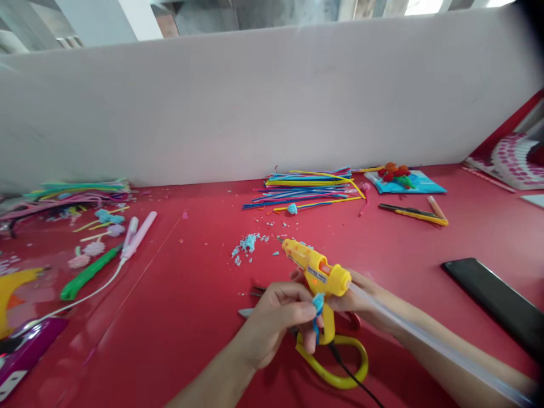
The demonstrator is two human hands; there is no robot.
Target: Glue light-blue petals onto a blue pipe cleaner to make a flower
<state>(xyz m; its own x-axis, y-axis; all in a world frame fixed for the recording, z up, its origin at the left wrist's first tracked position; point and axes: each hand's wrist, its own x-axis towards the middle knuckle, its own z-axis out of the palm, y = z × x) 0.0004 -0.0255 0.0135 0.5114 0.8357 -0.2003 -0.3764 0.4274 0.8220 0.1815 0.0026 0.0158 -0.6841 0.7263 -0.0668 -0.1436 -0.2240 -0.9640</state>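
My right hand (356, 297) grips a yellow hot glue gun (317, 269) whose nozzle points up-left over the red table (191, 294); a clear glue stick (425, 340) runs out of its back. Close beside it, my left hand (278, 320) pinches a small blue pipe-cleaner piece (318, 309) against the gun's handle. Yellow-handled scissors (335, 365) lie on the table just under both hands. Blue fuzz scraps (249, 245) are scattered ahead of the nozzle.
A pile of coloured pipe cleaners (308, 190) lies by the white partition (272, 96), with red pipe-cleaner flowers (395, 173) on a blue packet. A utility knife (414, 214), a black phone (495, 300), a green tool (87, 275), a pink wand (138, 235) and more pipe cleaners (72, 195) lie around.
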